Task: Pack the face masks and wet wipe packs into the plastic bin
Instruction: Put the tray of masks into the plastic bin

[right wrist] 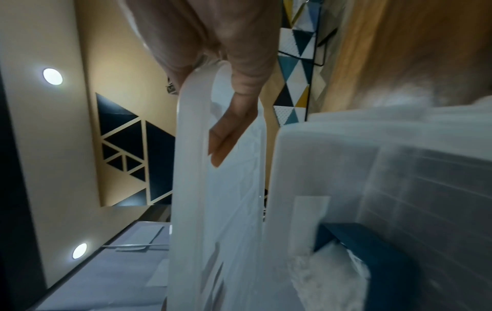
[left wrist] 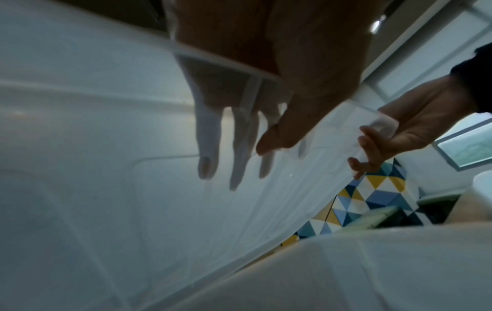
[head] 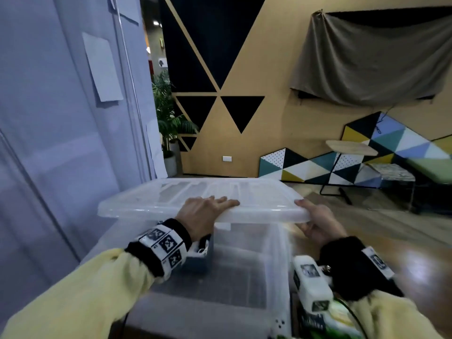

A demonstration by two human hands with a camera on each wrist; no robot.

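Translucent white plastic lid (head: 220, 199) is up off the clear plastic bin (head: 244, 265), held roughly level above the bin's far rim. My left hand (head: 203, 216) grips the lid's near edge: fingers flat on top, thumb underneath per the left wrist view. My right hand (head: 318, 223) pinches the lid's right corner, thumb on top, fingers curled under the rim.

Bin sits directly below me on the worktop. Something dark blue (right wrist: 372, 252) with white material beside it shows through the bin wall; can't tell what it is. Green-and-white soft pack (head: 337, 316) lies just beside the bin on my right, probably wet wipes. No face masks clearly visible.

Step in hand, as I read it: getting the lid clear so the bin is open for packing.

Doing it well:
- keep both grips even, the lid looks flexible and could twist
- carry it clear of the rim before lowering
- park it away from the pack on the right, so the reach to the items stays free
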